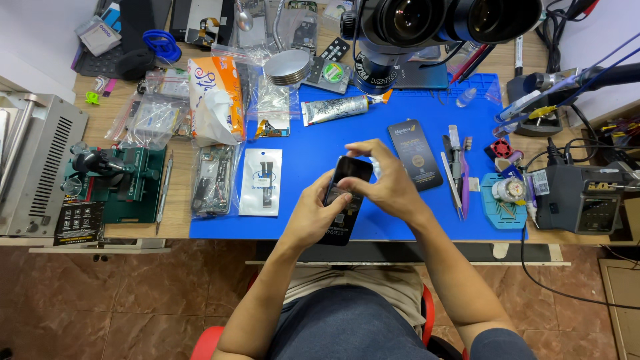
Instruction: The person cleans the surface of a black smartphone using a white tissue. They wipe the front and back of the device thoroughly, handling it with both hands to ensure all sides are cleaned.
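Two hands meet over the near edge of the blue work mat [320,143], and I see both closed around one dark smartphone [345,197]. My left hand [313,215] cups the phone from the left and underneath, fingers wrapped along its edge. My right hand [385,183] comes over from the right, thumb and fingers curled and pinched at the phone's far end, where a small pale wad shows between the fingertips; I cannot tell what it is. The phone is tilted, its far end lifted off the mat, held above the near middle of the desk [133,230].

Just right of my hands a second dark phone [415,153] lies flat on the mat, with a row of tweezers and thin tools [457,170] beside it. Left of my hands lies a white packet with a dark strip [261,181], and further left a clear bag of parts [213,179]. Farther off, a glue tube [337,108] lies on the mat under the black microscope head [427,30]. An orange tissue pack [213,97] sits at the far left, and a green clamp fixture [123,183] stands on the left of the desk.
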